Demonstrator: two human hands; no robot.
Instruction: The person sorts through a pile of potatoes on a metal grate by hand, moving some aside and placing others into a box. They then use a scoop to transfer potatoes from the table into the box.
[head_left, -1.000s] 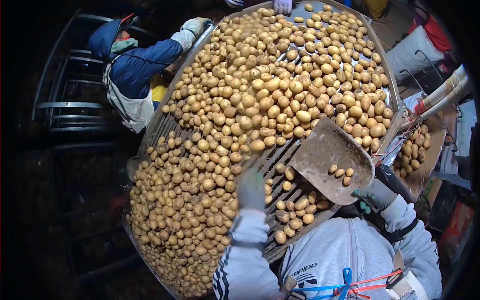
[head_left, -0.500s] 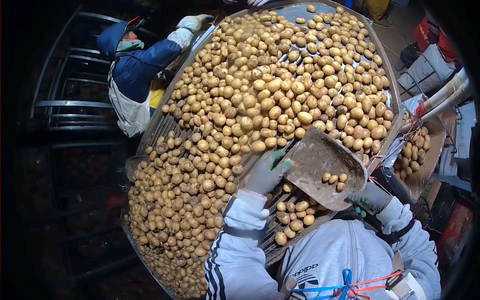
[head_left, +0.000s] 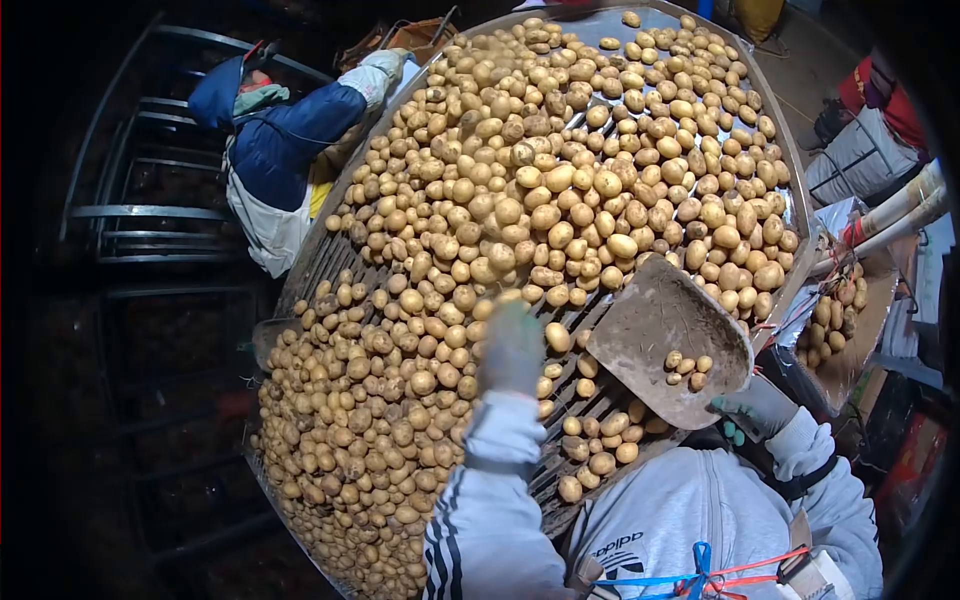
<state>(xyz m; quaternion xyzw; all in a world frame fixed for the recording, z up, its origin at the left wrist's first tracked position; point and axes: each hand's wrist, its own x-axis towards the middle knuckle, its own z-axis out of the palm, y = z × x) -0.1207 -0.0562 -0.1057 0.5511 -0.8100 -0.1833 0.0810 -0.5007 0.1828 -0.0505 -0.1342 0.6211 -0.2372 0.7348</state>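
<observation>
The right hand (head_left: pixel 755 408) clenches one scoop (head_left: pixel 650 325) at the near right, with about five small potatoes (head_left: pixel 687 368) in it, while the left hand (head_left: pixel 512 345) (blurred, so I cannot tell its fingers) is above the potato heap (head_left: pixel 520 200) on one slatted table (head_left: pixel 548 488)

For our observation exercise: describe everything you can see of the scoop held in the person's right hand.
The scoop is a broad, flat-bottomed tray, greyish-brown and dust-coated, with raised side edges. It is tilted above the slatted table. A few small potatoes lie inside near its lower end. The gloved right hand grips that end.
</observation>
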